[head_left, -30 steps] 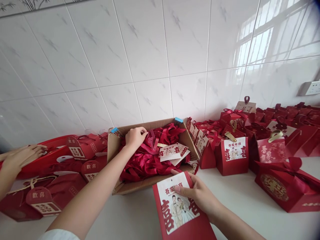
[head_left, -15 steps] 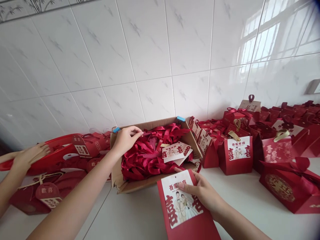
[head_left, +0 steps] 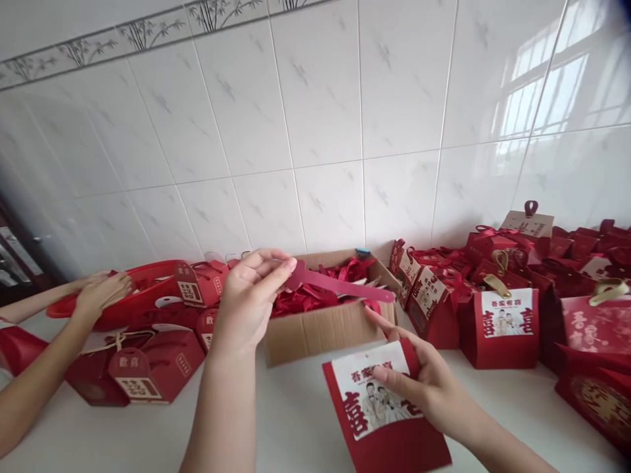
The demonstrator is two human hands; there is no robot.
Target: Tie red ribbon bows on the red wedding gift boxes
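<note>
My left hand [head_left: 254, 295] pinches one end of a dark pink strap [head_left: 340, 284], which stretches out to the right above the cardboard box. In my right hand [head_left: 424, 381] is a red gift box [head_left: 399, 447] with a white card [head_left: 369, 420] on its front, printed with a couple and red characters. The thumb presses on the card and the fingers go behind the box. Behind both hands stands the cardboard box [head_left: 320, 332], filled with red ribbons [head_left: 290, 303]; the strap and my left hand cover part of it.
At the left, another person's hands [head_left: 106, 292] reach into a red basin [head_left: 162, 272]. Red boxes with handles [head_left: 155, 361] stand before it. Many finished-looking red gift boxes [head_left: 505, 351] crowd the right side of the white table [head_left: 280, 420], against a tiled wall [head_left: 325, 203].
My left hand has lifted the strap up out of the cardboard box and it now shows at full length. My right hand still holds the gift box. The view has shifted left.
</note>
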